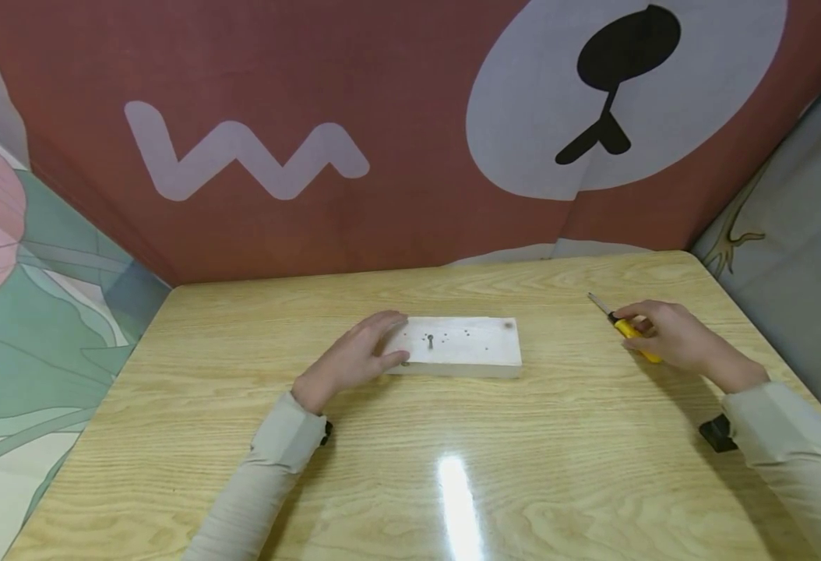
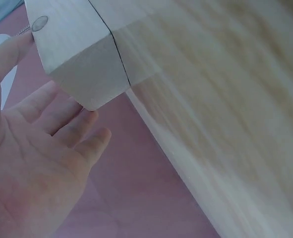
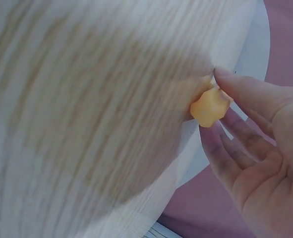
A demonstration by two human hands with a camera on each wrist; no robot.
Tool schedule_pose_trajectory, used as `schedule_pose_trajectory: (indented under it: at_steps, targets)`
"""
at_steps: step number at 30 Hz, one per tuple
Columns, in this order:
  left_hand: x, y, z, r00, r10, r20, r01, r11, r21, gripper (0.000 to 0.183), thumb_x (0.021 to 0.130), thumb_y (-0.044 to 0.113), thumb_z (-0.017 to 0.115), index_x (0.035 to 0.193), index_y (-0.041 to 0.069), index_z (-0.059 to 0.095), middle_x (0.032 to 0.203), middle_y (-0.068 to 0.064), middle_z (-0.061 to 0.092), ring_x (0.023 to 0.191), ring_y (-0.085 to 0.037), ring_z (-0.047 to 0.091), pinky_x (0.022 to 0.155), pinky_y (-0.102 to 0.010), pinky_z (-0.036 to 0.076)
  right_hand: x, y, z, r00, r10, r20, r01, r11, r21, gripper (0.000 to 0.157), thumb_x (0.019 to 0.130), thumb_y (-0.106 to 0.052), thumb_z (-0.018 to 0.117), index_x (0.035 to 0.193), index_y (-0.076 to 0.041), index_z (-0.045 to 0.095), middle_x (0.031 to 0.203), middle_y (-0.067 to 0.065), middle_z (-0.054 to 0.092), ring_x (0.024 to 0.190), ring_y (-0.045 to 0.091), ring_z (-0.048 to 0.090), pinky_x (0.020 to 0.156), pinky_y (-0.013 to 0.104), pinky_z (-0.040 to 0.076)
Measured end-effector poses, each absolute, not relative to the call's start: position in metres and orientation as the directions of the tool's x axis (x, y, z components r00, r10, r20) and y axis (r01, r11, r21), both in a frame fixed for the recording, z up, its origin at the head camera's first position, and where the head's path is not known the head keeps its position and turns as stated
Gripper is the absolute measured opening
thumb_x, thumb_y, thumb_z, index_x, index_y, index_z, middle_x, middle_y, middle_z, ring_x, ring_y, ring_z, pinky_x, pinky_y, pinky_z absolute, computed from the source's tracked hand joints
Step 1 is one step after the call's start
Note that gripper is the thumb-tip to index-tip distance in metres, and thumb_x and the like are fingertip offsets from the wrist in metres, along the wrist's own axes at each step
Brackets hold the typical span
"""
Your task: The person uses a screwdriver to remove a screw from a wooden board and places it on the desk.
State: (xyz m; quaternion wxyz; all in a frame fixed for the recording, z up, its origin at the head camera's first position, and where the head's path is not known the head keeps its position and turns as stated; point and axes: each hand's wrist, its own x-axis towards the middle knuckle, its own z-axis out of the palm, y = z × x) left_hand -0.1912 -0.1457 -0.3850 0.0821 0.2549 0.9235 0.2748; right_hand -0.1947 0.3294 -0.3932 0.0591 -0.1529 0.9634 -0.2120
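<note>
A pale wooden block with several small holes in its top lies flat on the table. One screw stands up from its top face. My left hand grips the block's left end, thumb along the front side and fingers reaching to the back. In the left wrist view, the thumb touches the block near a round dark knot. Off to the right, my right hand holds a screwdriver by its yellow handle, the metal shaft pointing away to the upper left. The handle's end shows between thumb and fingers in the right wrist view.
The wood-grain table ends at a reddish-brown printed cloth behind. A leafy printed cloth hangs at the left, and a grey one at the right. A bright light reflection crosses the table's front.
</note>
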Motion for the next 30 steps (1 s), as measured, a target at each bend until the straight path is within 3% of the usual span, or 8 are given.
schedule_pose_trajectory:
  at_steps: [8,16,21,30]
  targets:
    - [-0.1911,-0.1465,-0.3851,-0.862,0.502,-0.063,0.394,0.744,0.54,0.067,0.097,0.045,0.061,0.152,0.01,0.041,0.161,-0.012,0.033,0.15,-0.031,0.029,0.122,-0.05,0.028,-0.1951,0.3293,-0.3929,-0.959,-0.269,-0.09,-0.209,0.886,-0.414,0.051,0.087,-0.007,0.074,0.129,0.013,0.055,0.119,0.036,0.06,0.097,0.046,0.065,0.07,0.044,0.06]
    - [-0.1925,-0.1472,-0.3856,-0.869,0.486,-0.089,0.361,0.747,0.557,0.072,0.095,0.045,0.064,0.152,0.008,0.04,0.162,-0.009,0.032,0.15,-0.03,0.03,0.122,-0.049,0.029,-0.1958,0.3313,-0.3928,-0.963,-0.245,-0.116,-0.184,0.905,-0.385,0.05,0.088,-0.009,0.073,0.128,0.016,0.054,0.104,0.031,0.065,0.088,0.041,0.067,0.065,0.04,0.059]
    - [-0.1935,-0.1484,-0.3863,-0.868,0.491,-0.081,0.365,0.739,0.566,0.072,0.094,0.044,0.066,0.151,0.007,0.041,0.161,-0.009,0.033,0.149,-0.029,0.03,0.121,-0.048,0.029,-0.1957,0.332,-0.3935,-0.963,-0.245,-0.111,-0.187,0.907,-0.377,0.049,0.088,-0.008,0.072,0.126,0.016,0.055,0.103,0.03,0.066,0.088,0.042,0.068,0.064,0.039,0.059]
    - [-0.1946,-0.1525,-0.3868,-0.858,0.51,-0.059,0.387,0.717,0.579,0.074,0.092,0.043,0.069,0.15,0.005,0.043,0.161,-0.01,0.034,0.151,-0.028,0.028,0.122,-0.047,0.028,-0.1945,0.3308,-0.3918,-0.963,-0.265,-0.046,-0.229,0.899,-0.373,0.041,0.088,-0.007,0.071,0.122,0.015,0.06,0.106,0.034,0.067,0.087,0.042,0.07,0.07,0.048,0.059]
